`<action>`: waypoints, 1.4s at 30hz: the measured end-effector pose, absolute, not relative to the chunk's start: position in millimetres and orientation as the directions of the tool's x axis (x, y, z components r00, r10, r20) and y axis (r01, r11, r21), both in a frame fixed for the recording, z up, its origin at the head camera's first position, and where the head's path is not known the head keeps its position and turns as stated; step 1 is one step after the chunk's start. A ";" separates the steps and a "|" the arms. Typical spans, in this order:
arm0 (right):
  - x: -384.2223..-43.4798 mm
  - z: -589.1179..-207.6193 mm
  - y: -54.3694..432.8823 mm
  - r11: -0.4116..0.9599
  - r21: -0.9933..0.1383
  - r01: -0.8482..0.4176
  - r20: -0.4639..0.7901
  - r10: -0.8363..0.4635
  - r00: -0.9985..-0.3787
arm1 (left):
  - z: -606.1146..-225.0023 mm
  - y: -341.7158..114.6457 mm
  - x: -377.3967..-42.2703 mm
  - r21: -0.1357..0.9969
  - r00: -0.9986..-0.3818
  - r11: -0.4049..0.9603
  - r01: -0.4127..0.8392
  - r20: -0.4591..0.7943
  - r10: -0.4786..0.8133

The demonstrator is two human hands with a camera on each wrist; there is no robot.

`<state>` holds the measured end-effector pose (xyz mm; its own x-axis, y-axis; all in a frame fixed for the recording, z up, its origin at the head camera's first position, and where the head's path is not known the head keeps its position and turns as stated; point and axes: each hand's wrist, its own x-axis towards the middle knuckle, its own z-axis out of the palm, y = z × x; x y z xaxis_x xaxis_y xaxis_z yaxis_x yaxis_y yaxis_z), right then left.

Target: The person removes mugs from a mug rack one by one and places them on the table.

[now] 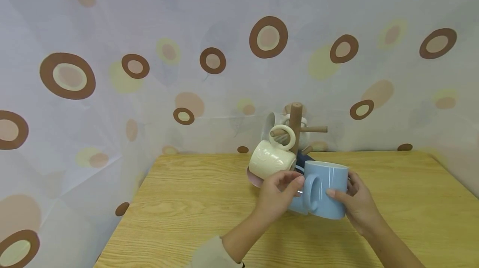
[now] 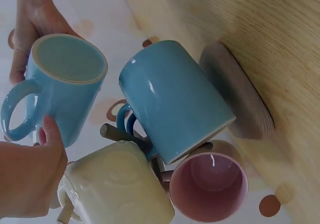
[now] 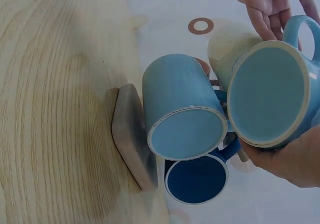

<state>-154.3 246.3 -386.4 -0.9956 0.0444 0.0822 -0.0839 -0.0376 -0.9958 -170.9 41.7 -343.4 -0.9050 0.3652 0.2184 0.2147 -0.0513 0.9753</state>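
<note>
Head: glossy light-blue ceramic mug (image 1: 333, 183), approx. upright, held off the pale wood-grain desk (image 1: 187, 189), b/w front edge and brown wooden peg rack (image 1: 295, 122) near mid back edge. R hand (image 1: 361, 207) grips mug body, thumb in front, fingers behind. L hand (image 1: 275, 195) at handle side. Step in hand, prob.: positioning mug for a handover or hanging. Bare peg (image 1: 318, 129) points twd desk's R edge.

L wrist: second light-blue mug (image 2: 175, 99) on rack, beside pink mug (image 2: 207, 184) and cream embossed mug (image 2: 120, 184).

R wrist: L fingers loosely spread by handle; contact can't tell. Dark-blue mug (image 3: 197, 179) below. Next move calls for R grip kept firm, handle free, body clear of hung mugs.
</note>
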 end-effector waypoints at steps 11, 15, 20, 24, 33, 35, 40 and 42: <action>-151.2 -385.8 242.9 0.004 -0.996 -0.090 0.090 0.045 -0.995 | -342.3 46.6 -165.1 0.962 -0.885 -0.232 -0.143 -0.020 0.464; -150.8 -386.6 241.6 0.010 -0.994 -0.107 0.108 0.040 -0.993 | -340.0 46.1 -161.6 0.953 -0.862 -0.240 -0.183 -0.038 0.505; -149.9 -387.8 239.4 0.031 -0.990 -0.137 0.138 0.037 -0.990 | -340.0 46.1 -158.7 0.955 -0.858 -0.224 -0.194 -0.055 0.510; -149.2 -388.8 238.6 0.058 -0.988 -0.146 0.148 0.036 -0.988 | -341.2 45.4 -158.5 0.961 -0.863 -0.195 -0.197 -0.076 0.499; -147.3 -391.0 237.5 0.092 -0.978 -0.186 0.189 0.020 -0.982 | -342.4 40.1 -154.1 0.958 -0.859 -0.188 -0.217 -0.096 0.502; -146.8 -391.1 237.4 0.091 -0.975 -0.204 0.206 0.015 -0.978 | -342.4 39.1 -152.6 0.956 -0.858 -0.190 -0.224 -0.101 0.504; -145.9 -392.4 236.2 0.086 -0.961 -0.263 0.262 -0.015 -0.965 | -342.0 37.4 -149.7 0.947 -0.855 -0.191 -0.258 -0.131 0.502; -145.6 -394.0 235.2 0.073 -0.954 -0.290 0.288 -0.031 -0.957 | -342.3 36.6 -149.3 0.943 -0.850 -0.186 -0.275 -0.148 0.505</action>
<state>-145.6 235.2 -394.0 -0.9571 -0.0313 0.2881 -0.2897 0.0727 -0.9544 -149.3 36.6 -342.3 -0.8504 0.5047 -0.1485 -0.2753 -0.1864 0.9431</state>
